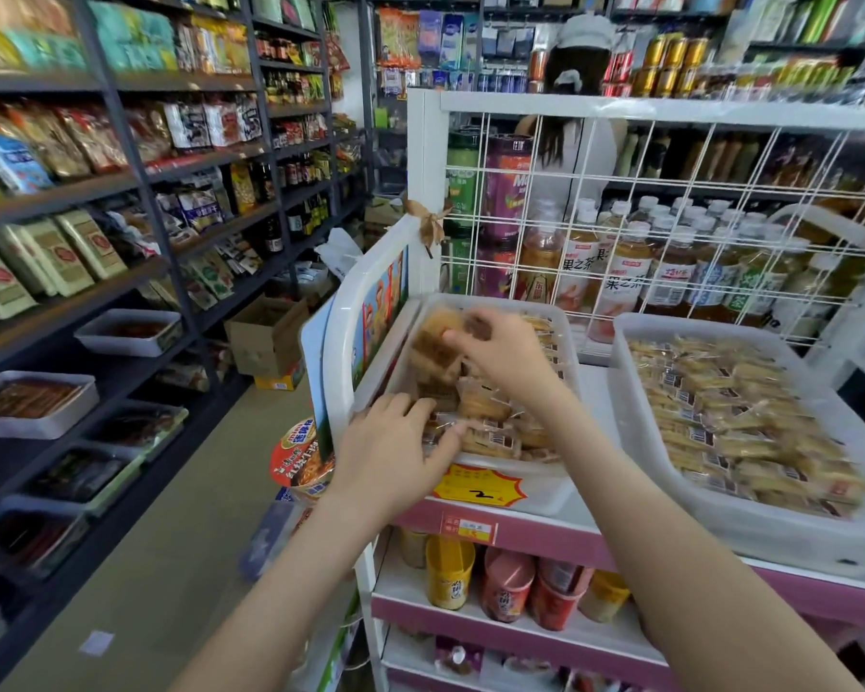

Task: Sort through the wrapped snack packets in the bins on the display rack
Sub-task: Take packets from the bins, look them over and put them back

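At the near-left corner of the display rack [545,534], the left hand [390,447] digs into the left bin [568,337]. Its fingers are bent down among the wrapped packets [490,439] and its thumb is spread across one. Whether it actually grips any cannot be told.

The packets lie heaped close to the bin's near edge, so a raking pull could tip some over the rim. They would drop towards the cups [450,571] on the shelf below, or to the floor.

Further in, towards the bin's far-left corner, the right hand [505,359] is raised above the heap. Its fingertips pinch a lifted packet [433,342], which is blurred with motion. Slick film held only at the fingertips may slip, and a harder squeeze would likely crack the brittle snack inside.

The two forearms nearly cross, so either could knock the other's hold. The right bin [630,432], on the rack's right side, holds similar packets. A careless toss could mix the two sorts.

At the far edge stands a wire grid [670,217] with bottles [625,272] behind it.
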